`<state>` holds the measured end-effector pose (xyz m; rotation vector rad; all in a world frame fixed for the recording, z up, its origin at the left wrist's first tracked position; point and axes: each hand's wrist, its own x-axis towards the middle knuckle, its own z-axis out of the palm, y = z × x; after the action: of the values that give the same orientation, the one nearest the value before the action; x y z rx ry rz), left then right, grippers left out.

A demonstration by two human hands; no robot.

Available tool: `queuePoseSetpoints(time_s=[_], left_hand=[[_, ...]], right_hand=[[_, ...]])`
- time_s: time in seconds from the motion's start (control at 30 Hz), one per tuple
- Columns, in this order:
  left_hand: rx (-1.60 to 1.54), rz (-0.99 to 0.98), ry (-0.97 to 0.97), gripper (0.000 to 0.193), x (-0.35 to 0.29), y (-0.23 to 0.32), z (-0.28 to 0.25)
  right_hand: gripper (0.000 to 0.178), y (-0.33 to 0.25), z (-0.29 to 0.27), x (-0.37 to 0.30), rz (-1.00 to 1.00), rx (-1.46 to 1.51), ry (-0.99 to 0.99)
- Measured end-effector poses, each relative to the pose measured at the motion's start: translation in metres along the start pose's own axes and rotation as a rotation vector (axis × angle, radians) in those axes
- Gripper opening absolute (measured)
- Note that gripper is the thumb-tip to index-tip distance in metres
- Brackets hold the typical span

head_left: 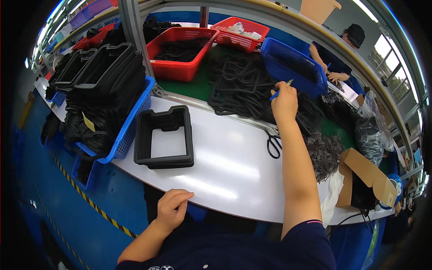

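My right hand reaches over a heap of flat black frames at the back of the table. Its fingers are closed on a slim blue pen-like tool with a pale yellow end. Closer in, on the white tabletop, stands a neat stack of black rectangular frames, each with a notch in its far side. My left hand hovers at the table's front edge near this stack, fingers bent together and nothing visible in them. Black-handled scissors lie beneath my right forearm.
At left, a blue basket overflows with black frames. Red bins and a tilted blue basket stand behind. To the right are dark scraps, an open cardboard box and clear bags. Another person works beyond a metal rail.
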<state>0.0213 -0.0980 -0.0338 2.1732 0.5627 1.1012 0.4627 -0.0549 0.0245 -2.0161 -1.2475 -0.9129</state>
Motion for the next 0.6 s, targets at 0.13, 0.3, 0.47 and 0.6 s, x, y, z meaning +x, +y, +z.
queuePoseSetpoints(time_s=[0.13,0.3,0.47,0.6], left_hand=[[-0.107,-0.199,-0.042,0.017,-0.011,-0.009,0.004],[-0.185,-0.23,-0.106,0.01,-0.008,-0.012,0.01],[-0.198,-0.075,-0.293,0.014,0.005,-0.016,0.026],[-0.174,-0.251,-0.313,0.016,0.012,-0.006,0.038]], right_hand=[[0.034,0.043,-0.03,-0.028,0.192,-0.119,-0.123],[0.039,0.025,-0.039,-0.049,0.166,-0.049,-0.133],[0.037,-0.024,-0.018,-0.027,-0.053,0.182,-0.192],[0.028,-0.023,0.003,-0.022,0.082,-0.045,-0.364]])
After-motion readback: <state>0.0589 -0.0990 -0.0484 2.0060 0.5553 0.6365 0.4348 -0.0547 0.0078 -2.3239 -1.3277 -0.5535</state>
